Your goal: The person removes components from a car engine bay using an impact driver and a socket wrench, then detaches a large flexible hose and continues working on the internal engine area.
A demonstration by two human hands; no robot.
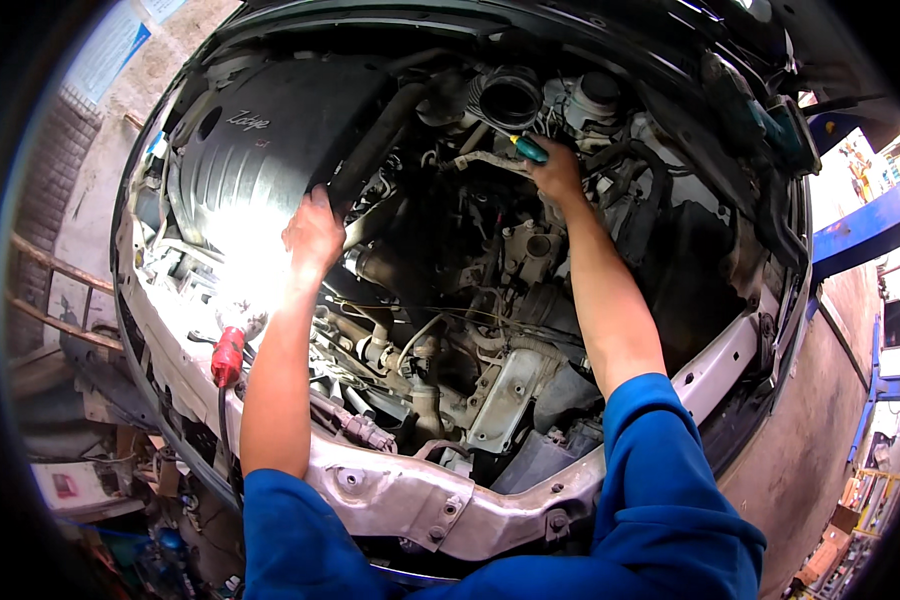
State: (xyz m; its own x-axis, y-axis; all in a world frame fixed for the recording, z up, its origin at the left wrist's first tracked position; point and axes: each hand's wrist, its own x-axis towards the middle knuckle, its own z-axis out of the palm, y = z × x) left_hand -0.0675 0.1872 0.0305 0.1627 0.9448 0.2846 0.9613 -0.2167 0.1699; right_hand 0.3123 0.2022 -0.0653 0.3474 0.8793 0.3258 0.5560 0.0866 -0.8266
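My right hand grips a green and yellow screwdriver near the back of the open engine bay, just below a round black intake opening. My left hand has its fingers curled on the edge of the black ribbed engine cover, beside a thick black hose; its fingertips are partly hidden. A red-handled work light sits at the front left, its glare washing out part of the cover. Metal pipes and engine parts fill the middle.
The car's pale front crossmember spans the lower edge. A green power tool rests at the right fender. Outside are a blue lift arm, wooden rails at left and piled parts at lower left.
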